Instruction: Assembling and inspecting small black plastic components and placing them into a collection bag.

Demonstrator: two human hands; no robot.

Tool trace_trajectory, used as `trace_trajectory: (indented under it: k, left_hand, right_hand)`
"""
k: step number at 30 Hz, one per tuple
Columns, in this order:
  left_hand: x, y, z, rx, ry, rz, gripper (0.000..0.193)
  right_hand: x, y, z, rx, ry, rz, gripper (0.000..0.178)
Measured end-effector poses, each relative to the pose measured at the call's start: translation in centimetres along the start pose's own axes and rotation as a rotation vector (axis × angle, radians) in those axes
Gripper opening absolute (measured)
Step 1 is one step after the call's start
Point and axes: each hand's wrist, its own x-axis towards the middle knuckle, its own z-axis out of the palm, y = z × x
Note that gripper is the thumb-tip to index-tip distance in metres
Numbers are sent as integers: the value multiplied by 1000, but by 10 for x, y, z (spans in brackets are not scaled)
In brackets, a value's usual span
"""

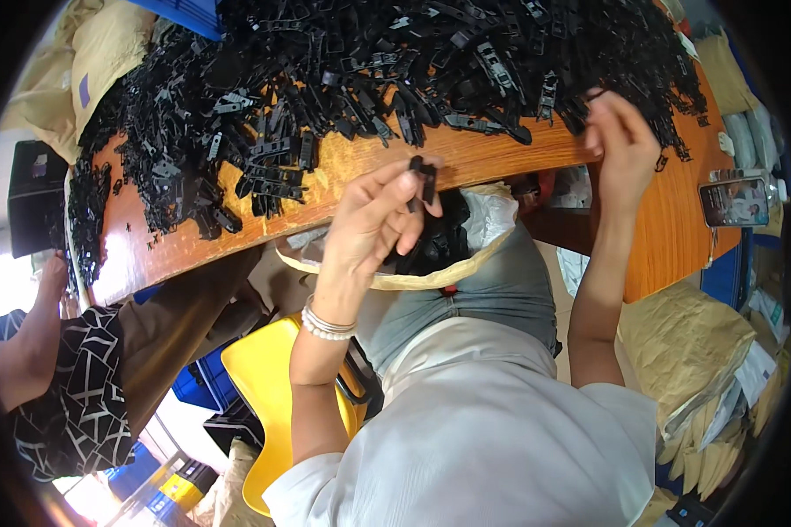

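My left hand [373,206] pinches a small black plastic part [428,183] between thumb and fingers, just above the table's front edge. Beneath it, on my lap, rests an open sack [492,215] with a pale lining and black parts [444,239] inside. My right hand [622,136] is at the near right side of a wide heap of black plastic parts [387,61]. Its fingers are bent together, and whatever lies between their tips blends with the dark heap. The parts look long and narrow, some like clips or buckles.
The wooden table [325,176] curves in front of me. At its right edge a phone [735,202] stands upright. Another person's arm [31,351] is at the left. A yellow chair [272,386] is beside me, and paper sacks [685,351] lie at the right.
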Motion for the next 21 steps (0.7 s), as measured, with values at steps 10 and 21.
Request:
trace_trajectory:
  k: [10, 21]
  left_hand:
    - [-8, -3, 3, -234, -142, -162, 33]
    - [-3, -11, 26, 135, 58, 62, 29]
  right_hand:
    - [-50, -22, 51, -167, -604, -901, 21]
    - [-41, -19, 20, -40, -39, -582, 8]
